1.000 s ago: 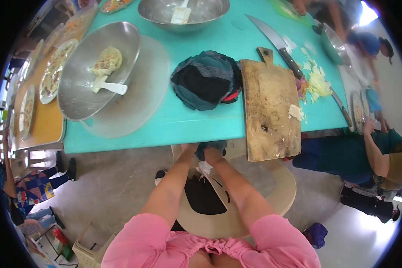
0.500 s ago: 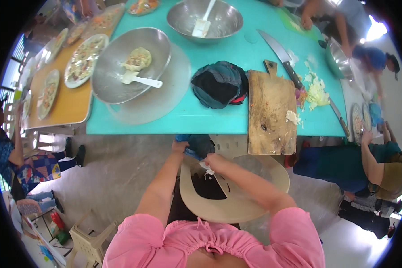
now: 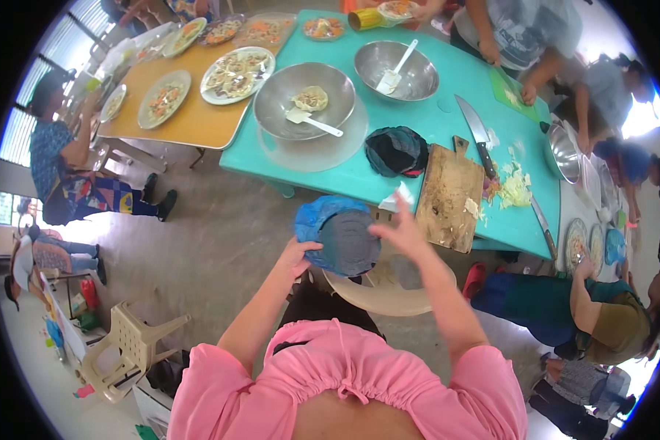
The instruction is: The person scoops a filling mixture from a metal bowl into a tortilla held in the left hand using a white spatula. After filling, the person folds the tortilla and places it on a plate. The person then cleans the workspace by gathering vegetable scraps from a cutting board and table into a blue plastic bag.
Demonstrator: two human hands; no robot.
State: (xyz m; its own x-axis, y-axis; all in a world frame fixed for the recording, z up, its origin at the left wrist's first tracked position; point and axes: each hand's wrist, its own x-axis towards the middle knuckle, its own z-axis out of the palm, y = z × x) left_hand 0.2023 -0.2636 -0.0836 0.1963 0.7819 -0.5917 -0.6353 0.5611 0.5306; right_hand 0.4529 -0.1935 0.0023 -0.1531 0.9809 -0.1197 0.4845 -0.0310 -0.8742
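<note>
In front of me, my left hand (image 3: 297, 258) grips the left edge of a round, soft blue and grey cloth cap (image 3: 352, 238). My right hand (image 3: 405, 233) is on the other side, slightly blurred, its thumb by the cap's right edge. At its raised fingertips shows a crumpled white tissue (image 3: 396, 196), partly hidden by the fingers. Under the cap and my hands is a beige plastic chair (image 3: 389, 297). A second dark teal and black cloth cap (image 3: 396, 151) lies on the turquoise table (image 3: 315, 180), beside a wooden cutting board (image 3: 451, 194).
Two metal bowls, one with a pale dough-like lump (image 3: 310, 98), stand on the table with white spatulas. Right of the board lie a large knife (image 3: 477, 132), a smaller knife (image 3: 543, 224) and chopped cabbage (image 3: 515, 187). Plates of food cover a yellow table (image 3: 198, 125). Several people work around.
My hands have come up from low by the chair, bringing the cap into full view. The right hand has moved away to the right with the white tissue. The view has shifted.
</note>
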